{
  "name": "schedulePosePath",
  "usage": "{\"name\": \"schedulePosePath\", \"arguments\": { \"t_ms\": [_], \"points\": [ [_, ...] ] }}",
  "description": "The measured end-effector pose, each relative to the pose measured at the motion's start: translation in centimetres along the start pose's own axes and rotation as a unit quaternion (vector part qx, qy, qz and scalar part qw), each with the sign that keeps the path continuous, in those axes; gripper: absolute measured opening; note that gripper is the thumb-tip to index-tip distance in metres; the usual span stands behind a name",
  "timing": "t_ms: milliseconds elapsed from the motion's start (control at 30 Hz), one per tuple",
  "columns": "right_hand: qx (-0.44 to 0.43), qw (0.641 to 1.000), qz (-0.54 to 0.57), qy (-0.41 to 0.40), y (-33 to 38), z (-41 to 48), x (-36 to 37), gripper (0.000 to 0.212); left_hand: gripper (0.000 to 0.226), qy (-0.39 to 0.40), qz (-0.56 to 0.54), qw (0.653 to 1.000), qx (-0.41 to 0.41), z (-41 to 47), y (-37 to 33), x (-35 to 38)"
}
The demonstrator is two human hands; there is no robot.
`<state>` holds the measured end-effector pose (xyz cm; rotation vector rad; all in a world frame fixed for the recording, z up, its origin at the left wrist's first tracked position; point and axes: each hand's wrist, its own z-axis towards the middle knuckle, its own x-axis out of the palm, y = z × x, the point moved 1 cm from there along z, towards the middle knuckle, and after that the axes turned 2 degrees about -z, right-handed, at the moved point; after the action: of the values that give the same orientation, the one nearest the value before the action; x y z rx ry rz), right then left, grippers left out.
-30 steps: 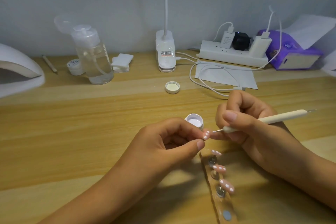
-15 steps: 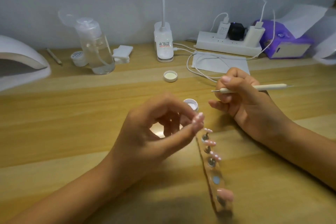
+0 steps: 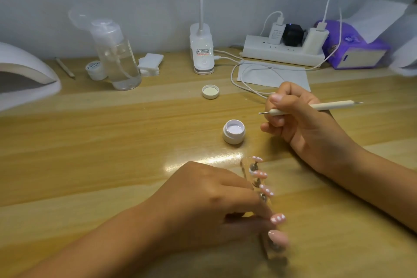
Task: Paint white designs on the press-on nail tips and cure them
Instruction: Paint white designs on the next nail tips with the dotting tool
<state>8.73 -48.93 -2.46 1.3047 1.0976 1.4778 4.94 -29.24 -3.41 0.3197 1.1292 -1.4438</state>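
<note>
A clear holder strip (image 3: 246, 166) lies on the wooden desk with several pink nail tips on small metal stands. Three tips at its far end, such as one (image 3: 260, 174), carry white dots. My left hand (image 3: 209, 201) rests over the strip's near part, its fingers pinching a dotted pink tip (image 3: 278, 218) just above the strip. A plain pink tip (image 3: 278, 237) sits nearest me. My right hand (image 3: 300, 119) hovers further back, gripping a white dotting tool (image 3: 325, 105) with its metal point aimed left. A small open jar of white gel (image 3: 234, 131) stands between the hands.
A white curing lamp (image 3: 24, 74) sits at the far left. The jar's lid (image 3: 210, 91), a clear pump bottle (image 3: 116, 56), a small closed jar (image 3: 96, 70), cotton pads (image 3: 150, 63), a clip lamp (image 3: 202, 52), a power strip (image 3: 282, 52) with cables, and a purple tissue pack (image 3: 352, 47) line the back.
My left hand has carried the dotted tip from in front of the jar down to the strip's near end. My right hand has lifted the tool away and holds it level.
</note>
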Motion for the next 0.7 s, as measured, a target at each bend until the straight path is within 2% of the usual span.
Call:
{"name": "schedulePosePath", "arguments": {
  "t_ms": [133,367,567,700],
  "points": [
    [-0.013,1.0,-0.011,0.006,-0.1,-0.1,0.0,0.017,0.015,0.022,-0.027,0.999,-0.031,-0.1,0.5,-0.1],
    [-0.054,0.997,-0.044,0.013,-0.4,0.0,-0.2,0.021,0.01,0.065,-0.01,0.998,0.019,-0.5,0.2,-0.4],
    [-0.094,0.992,-0.082,0.032,-0.6,0.0,-0.5,0.005,0.014,0.083,-0.002,0.996,0.038,-0.6,-0.2,-0.3],
    [-0.123,0.984,-0.131,0.016,-0.4,0.0,-0.2,0.016,0.016,0.095,0.029,0.994,0.049,-0.4,-0.7,0.0]
  ]
}}
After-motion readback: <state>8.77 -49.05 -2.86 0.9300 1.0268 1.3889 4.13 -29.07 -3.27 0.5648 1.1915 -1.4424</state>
